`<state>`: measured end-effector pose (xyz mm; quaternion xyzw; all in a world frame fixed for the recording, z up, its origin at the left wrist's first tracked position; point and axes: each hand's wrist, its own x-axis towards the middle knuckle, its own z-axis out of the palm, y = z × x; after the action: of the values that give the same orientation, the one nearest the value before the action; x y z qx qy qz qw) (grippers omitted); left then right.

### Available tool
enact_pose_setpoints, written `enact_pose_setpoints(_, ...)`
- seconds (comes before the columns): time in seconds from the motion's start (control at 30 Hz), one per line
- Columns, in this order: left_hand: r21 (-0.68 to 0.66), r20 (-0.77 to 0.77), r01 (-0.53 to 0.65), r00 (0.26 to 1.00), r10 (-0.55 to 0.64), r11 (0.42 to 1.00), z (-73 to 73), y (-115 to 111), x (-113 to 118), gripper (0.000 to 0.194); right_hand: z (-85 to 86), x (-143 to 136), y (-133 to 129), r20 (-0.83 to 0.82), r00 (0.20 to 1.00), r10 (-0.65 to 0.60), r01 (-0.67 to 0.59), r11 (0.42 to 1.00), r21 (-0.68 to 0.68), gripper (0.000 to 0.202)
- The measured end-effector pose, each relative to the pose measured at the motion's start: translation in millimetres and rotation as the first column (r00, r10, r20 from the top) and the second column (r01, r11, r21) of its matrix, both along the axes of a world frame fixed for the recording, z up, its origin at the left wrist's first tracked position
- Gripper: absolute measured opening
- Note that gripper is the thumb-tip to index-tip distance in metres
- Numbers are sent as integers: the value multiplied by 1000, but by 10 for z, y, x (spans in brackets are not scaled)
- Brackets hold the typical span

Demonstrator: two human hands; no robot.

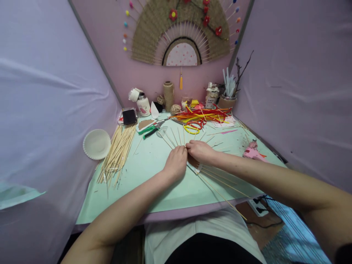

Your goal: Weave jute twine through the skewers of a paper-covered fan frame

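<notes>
On the table in front of me lies a fan frame of thin wooden sticks (220,178), spread out from a small brown cardboard base (193,161) with a white edge. My left hand (176,162) is closed at the left side of the base, its fingers curled on it. My right hand (201,151) bends over the top of the base, fingertips pinched close beside the left fingers, at the foot of the sticks. What lies exactly between the fingertips is hidden. Sticks point away from me, to the right and toward my lap.
Loose wooden sticks (117,154) are piled left, beside a white dish (96,144). Behind my hands lie green-handled pliers (150,131), yellow-and-red scissors (192,128) and coloured strips (203,116). A pink glue gun (254,152) rests right. A large decorated fan (148,40) hangs ahead.
</notes>
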<state>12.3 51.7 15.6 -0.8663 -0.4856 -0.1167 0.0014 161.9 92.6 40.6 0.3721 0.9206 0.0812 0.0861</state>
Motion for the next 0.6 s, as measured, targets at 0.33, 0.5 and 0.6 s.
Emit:
enact_pose_setpoints(0.33, 6, 119, -54, 991, 53, 999, -167, -59, 54, 39, -7, 34, -12, -22, 1000, 1, -2, 1000, -21, 18)
enact_pose_setpoints(0.5, -19, 147, -64, 987, 66, 998, -130, -108, 51, 39, 15, 21, -41, -29, 999, -23, 23, 999, -28, 19)
enact_pose_setpoints(0.6, -29, 142, -60, 988, 64, 998, -86, -115, 56, 39, 27, 22, -58, -43, 998, -39, 37, 999, -40, 20)
